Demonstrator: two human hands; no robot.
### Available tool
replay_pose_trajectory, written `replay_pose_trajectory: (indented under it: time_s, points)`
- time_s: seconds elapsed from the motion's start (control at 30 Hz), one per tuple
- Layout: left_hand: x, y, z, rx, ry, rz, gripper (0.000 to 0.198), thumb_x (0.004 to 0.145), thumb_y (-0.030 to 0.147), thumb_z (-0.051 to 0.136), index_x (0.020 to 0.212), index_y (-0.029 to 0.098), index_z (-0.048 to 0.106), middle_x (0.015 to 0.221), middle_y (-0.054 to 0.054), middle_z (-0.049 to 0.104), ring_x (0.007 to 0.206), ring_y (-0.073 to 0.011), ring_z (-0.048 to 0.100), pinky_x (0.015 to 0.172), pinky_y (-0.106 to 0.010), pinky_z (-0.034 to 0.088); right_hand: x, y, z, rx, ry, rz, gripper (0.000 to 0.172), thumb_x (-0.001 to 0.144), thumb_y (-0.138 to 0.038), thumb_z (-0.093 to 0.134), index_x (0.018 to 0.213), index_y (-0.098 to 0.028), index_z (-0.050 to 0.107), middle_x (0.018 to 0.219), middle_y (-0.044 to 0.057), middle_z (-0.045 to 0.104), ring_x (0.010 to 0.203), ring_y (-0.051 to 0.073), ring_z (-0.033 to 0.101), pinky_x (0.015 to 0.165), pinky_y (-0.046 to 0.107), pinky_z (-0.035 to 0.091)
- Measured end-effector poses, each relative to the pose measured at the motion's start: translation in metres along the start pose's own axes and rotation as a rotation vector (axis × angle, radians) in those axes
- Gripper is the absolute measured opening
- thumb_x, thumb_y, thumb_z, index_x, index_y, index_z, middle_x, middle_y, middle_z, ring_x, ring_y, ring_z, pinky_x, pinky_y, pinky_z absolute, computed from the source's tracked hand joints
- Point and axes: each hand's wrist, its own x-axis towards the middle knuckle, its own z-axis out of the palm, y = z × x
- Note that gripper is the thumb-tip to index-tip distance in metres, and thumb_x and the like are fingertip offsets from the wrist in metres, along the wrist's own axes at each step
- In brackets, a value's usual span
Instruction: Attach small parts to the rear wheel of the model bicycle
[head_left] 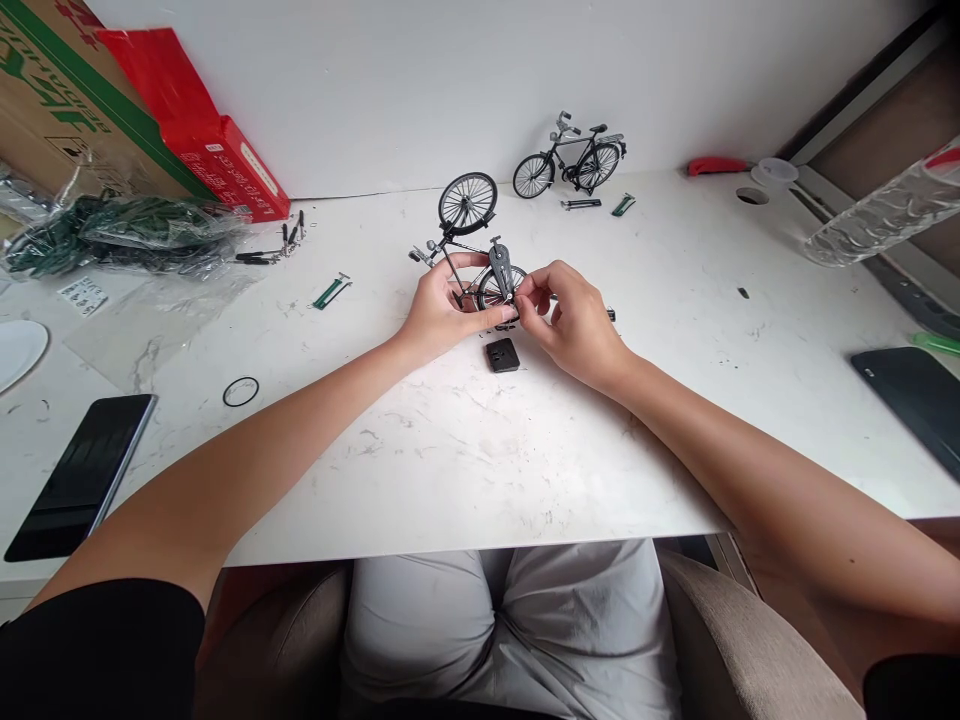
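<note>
A black model bicycle (pixel 469 205) is held between my two hands over the white table, its front wheel pointing away from me. My left hand (pixel 446 300) wraps around the frame, the thumb lying along the rear wheel. At that wheel's hub, near the dark chain cover (pixel 500 268), my right hand (pixel 566 315) pinches with thumb and fingertips; any small part between them is too small to make out. Just below the hands lies a small black block (pixel 502 355). Part of the bicycle is hidden behind my fingers.
A second model bicycle (pixel 574 160) stands by the back wall. Green parts (pixel 331 291), a black ring (pixel 241 391) and a phone (pixel 82 475) lie left. Bagged parts (pixel 135 230) and a red box (pixel 225 165) sit back left; a plastic bottle (pixel 885 205) is right.
</note>
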Motion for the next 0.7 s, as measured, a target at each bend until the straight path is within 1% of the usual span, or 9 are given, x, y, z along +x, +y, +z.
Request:
replay_pose_trajectory:
  time_s: [0.07, 0.13, 0.27, 0.43, 0.53, 0.7]
  points:
    - [-0.001, 0.001, 0.001, 0.024, -0.002, 0.014, 0.079, 0.062, 0.029, 0.101, 0.129, 0.021, 0.059, 0.094, -0.004, 0.08, 0.066, -0.0112, 0.069, 0.061, -0.025, 0.055, 0.0, 0.0, 0.0, 0.009, -0.003, -0.013, 0.003, 0.1, -0.022, 0.062, 0.101, -0.024, 0.061, 0.097, 0.005, 0.066, 0.084, 0.019, 0.061, 0.079, 0.037, 0.054]
    - [-0.001, 0.001, 0.002, 0.035, 0.001, 0.036, 0.08, 0.062, 0.029, 0.102, 0.128, 0.021, 0.058, 0.096, -0.004, 0.079, 0.07, -0.0132, 0.072, 0.06, -0.025, 0.055, 0.0, 0.001, 0.0, 0.008, -0.005, -0.028, 0.002, 0.1, -0.022, 0.063, 0.101, -0.024, 0.061, 0.097, 0.005, 0.066, 0.085, 0.019, 0.062, 0.08, 0.037, 0.055]
    - [-0.001, -0.002, 0.002, -0.009, -0.032, 0.06, 0.077, 0.065, 0.023, 0.099, 0.128, 0.021, 0.055, 0.102, -0.006, 0.08, 0.082, -0.0166, 0.079, 0.07, -0.027, 0.063, 0.0, -0.001, 0.001, 0.01, 0.013, -0.028, 0.003, 0.098, -0.021, 0.064, 0.099, -0.023, 0.063, 0.096, 0.005, 0.068, 0.085, 0.019, 0.064, 0.08, 0.037, 0.056]
    - [-0.002, -0.005, 0.001, -0.004, -0.063, 0.07, 0.076, 0.07, 0.022, 0.096, 0.132, 0.023, 0.052, 0.105, -0.006, 0.08, 0.085, -0.0165, 0.08, 0.078, -0.03, 0.065, -0.002, -0.009, 0.004, 0.076, 0.087, 0.106, 0.002, 0.094, -0.021, 0.07, 0.092, -0.022, 0.068, 0.087, 0.003, 0.074, 0.074, 0.016, 0.064, 0.076, 0.036, 0.056]
    - [-0.002, -0.006, 0.001, 0.024, -0.062, 0.078, 0.074, 0.071, 0.023, 0.095, 0.132, 0.023, 0.052, 0.105, -0.006, 0.079, 0.084, -0.0158, 0.079, 0.076, -0.028, 0.064, -0.003, -0.011, 0.005, 0.107, 0.103, 0.172, 0.003, 0.093, -0.024, 0.072, 0.093, -0.021, 0.072, 0.083, 0.003, 0.075, 0.07, 0.016, 0.065, 0.073, 0.035, 0.057]
    - [-0.001, -0.007, 0.001, 0.054, -0.049, 0.082, 0.07, 0.072, 0.023, 0.094, 0.129, 0.024, 0.054, 0.1, -0.004, 0.078, 0.076, -0.0129, 0.075, 0.068, -0.026, 0.061, -0.003, -0.009, 0.006, 0.162, 0.112, 0.22, 0.007, 0.092, -0.027, 0.074, 0.092, -0.02, 0.075, 0.086, 0.005, 0.078, 0.069, 0.016, 0.067, 0.07, 0.035, 0.056]
